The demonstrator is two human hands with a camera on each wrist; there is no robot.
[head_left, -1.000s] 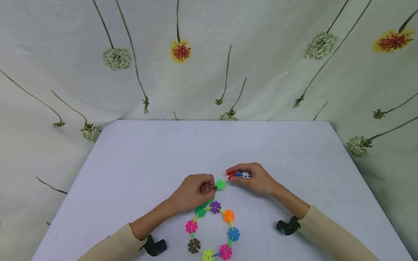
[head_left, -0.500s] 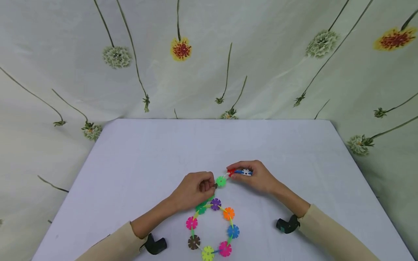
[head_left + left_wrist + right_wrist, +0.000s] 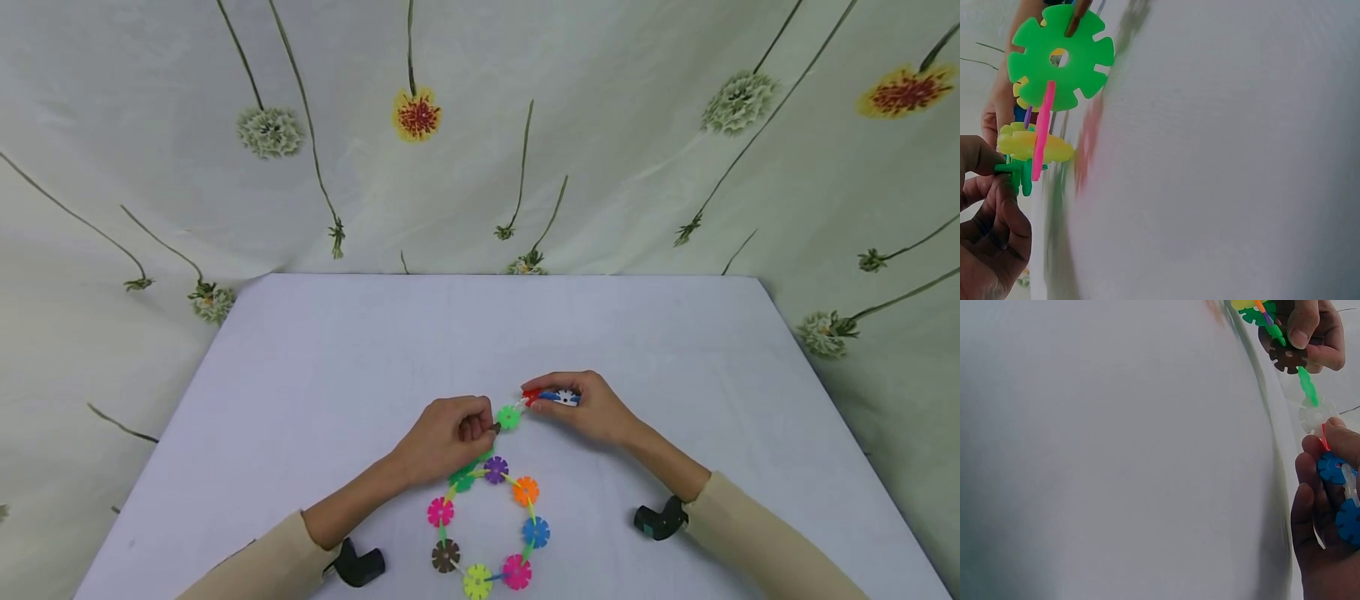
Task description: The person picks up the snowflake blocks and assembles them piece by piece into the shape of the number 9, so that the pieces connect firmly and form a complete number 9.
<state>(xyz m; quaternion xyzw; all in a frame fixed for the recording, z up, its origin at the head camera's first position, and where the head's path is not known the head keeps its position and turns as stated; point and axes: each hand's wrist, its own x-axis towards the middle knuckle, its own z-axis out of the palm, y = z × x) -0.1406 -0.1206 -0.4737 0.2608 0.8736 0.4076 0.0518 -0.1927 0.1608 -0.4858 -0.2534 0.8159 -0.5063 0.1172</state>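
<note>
Notched plastic linking discs form a chain between both hands. My left hand (image 3: 442, 440) pinches a brown disc (image 3: 1288, 357) between thumb and fingers. From there a bright green disc (image 3: 508, 417) and a translucent white disc (image 3: 1316, 416) lead to my right hand (image 3: 596, 407). The right thumb and fingers pinch the chain at a red disc (image 3: 531, 397). Blue discs (image 3: 1349, 520) and a white one continue inside the right palm, partly hidden by the fingers. Below the left hand, the chain runs to a ring of discs whose purple disc (image 3: 496, 470) lies at the top.
The ring continues with an orange disc (image 3: 526, 491), a blue disc (image 3: 536, 532), pink ones, a yellow disc (image 3: 477, 582) and a dark brown disc (image 3: 446, 556). It lies on a white-covered table (image 3: 337, 350). Behind hangs a flower-printed cloth (image 3: 465, 192).
Both hands keep their grips and almost the same place. The whole head view has shifted slightly; the chain looks the same.
</note>
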